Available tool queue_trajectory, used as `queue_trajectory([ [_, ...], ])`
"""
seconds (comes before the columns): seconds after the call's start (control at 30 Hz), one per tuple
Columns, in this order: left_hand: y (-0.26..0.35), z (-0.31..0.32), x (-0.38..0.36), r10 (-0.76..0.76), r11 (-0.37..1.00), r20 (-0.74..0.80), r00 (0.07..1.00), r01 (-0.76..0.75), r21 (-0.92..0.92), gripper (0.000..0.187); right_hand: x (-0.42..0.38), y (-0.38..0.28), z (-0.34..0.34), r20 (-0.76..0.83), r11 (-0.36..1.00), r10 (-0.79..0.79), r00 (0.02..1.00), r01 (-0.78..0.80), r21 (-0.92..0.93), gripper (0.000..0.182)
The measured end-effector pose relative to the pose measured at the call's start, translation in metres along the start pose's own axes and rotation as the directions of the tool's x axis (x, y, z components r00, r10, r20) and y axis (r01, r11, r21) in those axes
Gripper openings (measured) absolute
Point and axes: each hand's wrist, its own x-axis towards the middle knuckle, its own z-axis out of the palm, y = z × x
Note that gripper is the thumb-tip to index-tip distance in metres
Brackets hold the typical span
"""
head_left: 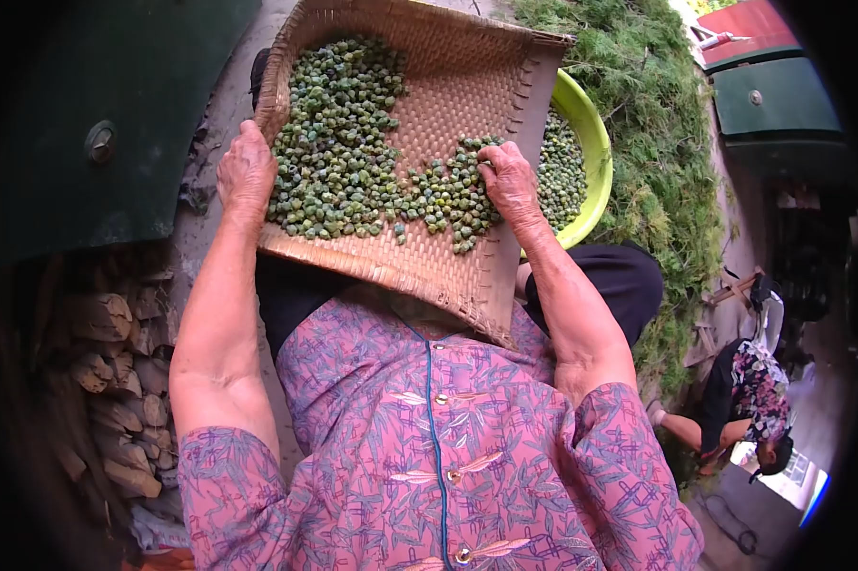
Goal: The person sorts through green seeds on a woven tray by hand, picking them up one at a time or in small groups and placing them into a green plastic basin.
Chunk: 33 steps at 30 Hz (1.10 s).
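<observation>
A woven tray (457,81) rests tilted over my lap, with small round green fruits (338,143) heaped on its left side and a smaller group towards its right edge. My left hand (247,169) grips the tray's left rim, fingers wrapped round it. Over the smaller group, my right hand (508,179) has its fingers curled and pressed together at the fruits; what lies between them is hidden. Just beyond the tray's right edge is a yellow-green basin (597,157) with more green fruits in it, partly covered by the tray.
Cut green branches (652,162) lie on the right. Another person (757,390) in a floral top is bent over at the lower right. Stacked firewood (115,381) stands at the left, below a dark green panel (77,86). At the upper right is a green and red object (771,95).
</observation>
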Motion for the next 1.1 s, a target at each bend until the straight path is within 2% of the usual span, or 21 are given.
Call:
queue_trajectory([
  [0.13, -0.001, 0.003, 0.0, 0.008, 1.0, -0.027, 1.0, -0.008, -0.006, 0.014, 0.002, 0.005, 0.002, 0.03, 1.0, 0.011, 0.999, -0.012, 0.018, 0.009],
  [0.37, -0.003, 0.006, -0.001, 0.038, 0.999, -0.052, 0.998, -0.036, 0.03, 0.016, 0.001, 0.005, -0.001, -0.036, 0.997, 0.06, 0.998, -0.058, 0.042, 0.013],
  [0.43, -0.002, 0.005, -0.003, 0.042, 0.999, -0.062, 0.997, -0.04, 0.033, 0.016, 0.003, -0.002, -0.001, 0.1, 0.997, 0.055, 0.993, -0.05, -0.05, 0.015],
  [0.57, -0.003, 0.008, -0.002, 0.045, 0.998, -0.078, 0.996, -0.042, 0.039, 0.016, 0.007, -0.004, 0.004, 0.121, 0.994, 0.096, 0.988, -0.087, -0.072, 0.016],
  [0.73, -0.004, 0.006, -0.003, 0.042, 0.999, -0.064, 0.997, -0.041, 0.017, 0.017, 0.005, 0.004, -0.005, 0.041, 0.993, 0.068, 0.997, -0.072, 0.092, 0.014],
  [0.8, -0.005, 0.008, -0.004, 0.054, 0.999, -0.073, 0.996, -0.053, 0.01, 0.018, 0.004, 0.008, -0.022, -0.047, 0.998, 0.042, 0.998, -0.04, 0.044, 0.017],
  [0.9, -0.005, 0.007, -0.007, 0.059, 0.998, -0.124, 0.991, -0.063, -0.028, 0.026, 0.007, 0.024, -0.061, -0.183, 1.0, 0.018, 0.983, -0.016, 0.011, 0.018],
  [0.97, -0.001, 0.001, -0.013, 0.077, 0.98, -0.25, 0.965, -0.12, -0.161, 0.037, 0.006, 0.039, -0.089, -0.227, 0.988, 0.045, 0.973, -0.077, -0.132, 0.018],
  [1.0, -0.004, 0.004, -0.011, 0.086, 0.98, -0.247, 0.965, -0.127, -0.154, 0.037, 0.004, 0.045, -0.103, -0.214, 0.975, 0.094, 0.972, -0.134, -0.179, 0.02],
  [1.07, -0.012, 0.016, -0.006, 0.227, 0.933, -0.525, 0.82, -0.338, -0.126, 0.038, 0.0, 0.056, -0.125, -0.204, 0.945, 0.173, 0.963, -0.221, -0.241, 0.024],
  [1.1, -0.007, 0.012, -0.011, 0.238, 0.931, -0.523, 0.818, -0.346, -0.118, 0.038, -0.001, 0.063, -0.132, -0.208, 0.933, 0.2, 0.957, -0.251, -0.256, 0.026],
])
